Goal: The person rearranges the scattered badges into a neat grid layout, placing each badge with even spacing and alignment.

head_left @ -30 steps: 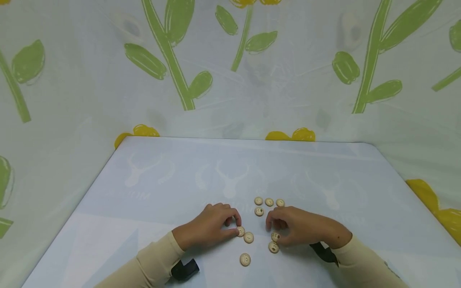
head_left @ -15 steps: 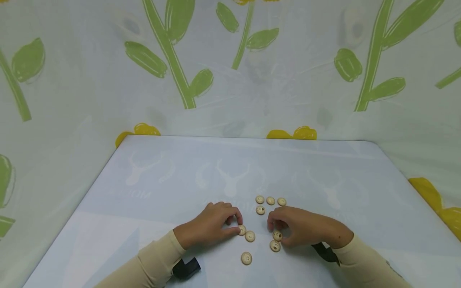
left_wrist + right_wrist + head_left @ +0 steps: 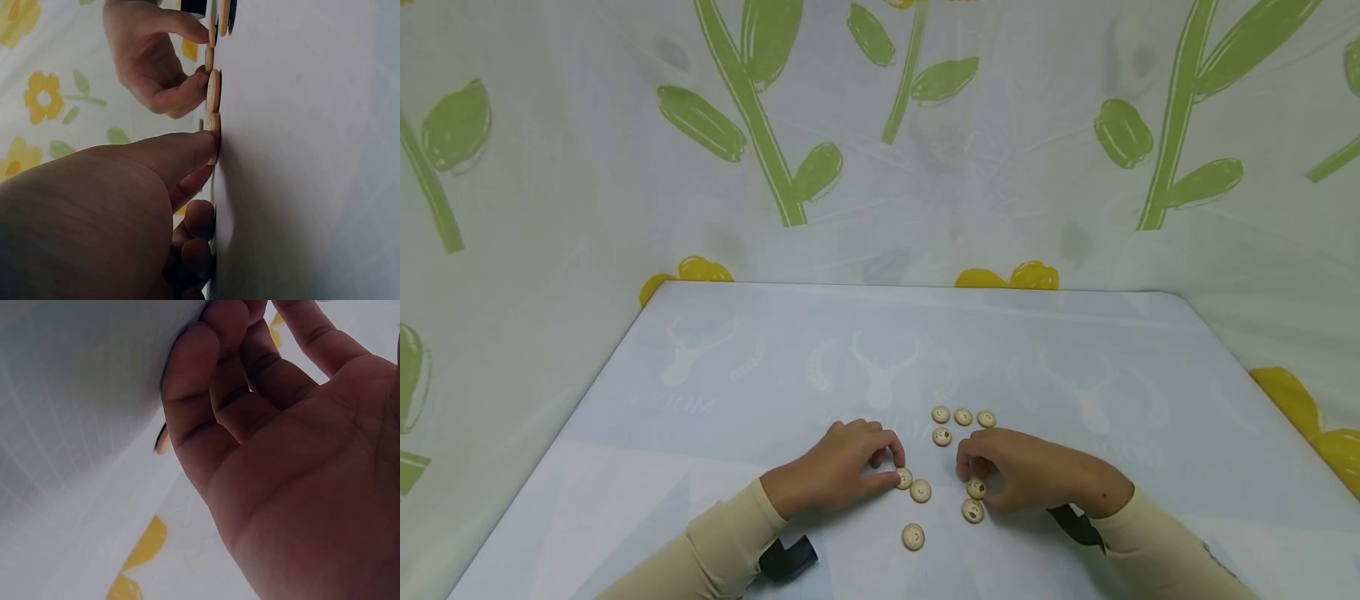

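Observation:
My left hand pinches a small round beige wooden button at its edge, flat on the table. In the left wrist view, the thumb and a finger meet on this button. Another button touches it on the right. My right hand holds a button with dark marks between thumb and index finger. Just below that one lies a second marked button, touching or nearly so. The right wrist view shows my right hand's palm and curled fingers, but hides the held button.
Beyond the hands, three buttons form a row, the middle one among them, with another button under its left end. A lone button lies nearer me. The pale table meets a flower-patterned cloth behind.

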`<state>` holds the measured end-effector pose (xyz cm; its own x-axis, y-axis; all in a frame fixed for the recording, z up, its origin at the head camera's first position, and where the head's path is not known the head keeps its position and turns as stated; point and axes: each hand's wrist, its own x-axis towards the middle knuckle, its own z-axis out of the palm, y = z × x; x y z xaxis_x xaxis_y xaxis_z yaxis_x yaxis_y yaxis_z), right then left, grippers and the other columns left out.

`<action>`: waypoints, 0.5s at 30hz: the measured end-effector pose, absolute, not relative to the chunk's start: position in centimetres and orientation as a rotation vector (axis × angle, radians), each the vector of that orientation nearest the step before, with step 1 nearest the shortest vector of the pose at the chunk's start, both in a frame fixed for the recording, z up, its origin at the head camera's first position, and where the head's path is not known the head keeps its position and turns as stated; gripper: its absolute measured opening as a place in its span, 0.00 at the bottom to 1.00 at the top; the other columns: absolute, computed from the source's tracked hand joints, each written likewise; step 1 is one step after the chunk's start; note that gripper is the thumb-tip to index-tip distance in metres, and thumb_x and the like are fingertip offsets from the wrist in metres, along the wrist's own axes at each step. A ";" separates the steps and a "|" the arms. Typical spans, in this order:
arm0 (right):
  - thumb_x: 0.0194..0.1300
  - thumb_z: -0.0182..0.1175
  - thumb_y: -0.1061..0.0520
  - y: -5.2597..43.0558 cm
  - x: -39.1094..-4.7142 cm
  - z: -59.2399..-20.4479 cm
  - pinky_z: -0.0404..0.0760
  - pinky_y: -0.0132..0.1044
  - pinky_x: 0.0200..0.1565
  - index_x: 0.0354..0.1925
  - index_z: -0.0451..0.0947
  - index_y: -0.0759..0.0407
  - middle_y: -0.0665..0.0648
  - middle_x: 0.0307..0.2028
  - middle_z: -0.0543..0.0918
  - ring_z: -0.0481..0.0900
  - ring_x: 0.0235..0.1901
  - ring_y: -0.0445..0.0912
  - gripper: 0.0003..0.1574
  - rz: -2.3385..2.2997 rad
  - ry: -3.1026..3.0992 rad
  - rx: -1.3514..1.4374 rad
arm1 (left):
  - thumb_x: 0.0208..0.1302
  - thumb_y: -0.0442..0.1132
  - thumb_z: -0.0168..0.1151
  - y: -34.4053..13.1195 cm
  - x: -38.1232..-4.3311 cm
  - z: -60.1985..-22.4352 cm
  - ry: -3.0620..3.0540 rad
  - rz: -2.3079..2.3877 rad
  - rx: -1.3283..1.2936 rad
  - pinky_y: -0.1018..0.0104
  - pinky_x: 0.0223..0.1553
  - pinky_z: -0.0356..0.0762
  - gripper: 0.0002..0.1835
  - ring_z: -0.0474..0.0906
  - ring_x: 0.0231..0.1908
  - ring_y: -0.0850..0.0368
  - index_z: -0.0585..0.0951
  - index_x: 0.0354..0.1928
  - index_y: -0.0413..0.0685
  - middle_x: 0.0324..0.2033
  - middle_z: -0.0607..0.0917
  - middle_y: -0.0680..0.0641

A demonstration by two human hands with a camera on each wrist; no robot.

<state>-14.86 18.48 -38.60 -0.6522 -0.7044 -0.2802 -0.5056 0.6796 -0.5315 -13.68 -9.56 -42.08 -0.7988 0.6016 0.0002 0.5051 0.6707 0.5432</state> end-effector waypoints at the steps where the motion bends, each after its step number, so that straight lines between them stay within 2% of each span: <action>1: 0.53 0.69 0.62 18.5 -14.9 -38.6 0.74 0.28 0.40 0.37 0.75 0.41 0.41 0.31 0.74 0.71 0.34 0.35 0.18 -0.569 2.427 -0.937 | 0.65 0.52 0.66 -9.6 -13.7 -42.1 2.704 0.797 0.903 0.63 0.42 0.60 0.05 0.68 0.35 0.69 0.81 0.39 0.66 0.28 0.73 0.64; 15: 0.53 0.71 0.61 18.4 -15.0 -38.6 0.73 0.29 0.38 0.37 0.76 0.43 0.41 0.30 0.74 0.71 0.33 0.34 0.17 -0.598 2.428 -0.949 | 0.65 0.50 0.66 -9.5 -13.6 -41.9 2.706 0.805 0.905 0.63 0.42 0.59 0.04 0.68 0.35 0.68 0.81 0.39 0.65 0.28 0.72 0.63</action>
<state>-14.97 18.42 -38.60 -0.6545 -0.7103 -0.2591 -0.5088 0.6672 -0.5440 -13.64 -9.50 -41.91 -0.7994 0.6008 0.0037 0.5050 0.6686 0.5459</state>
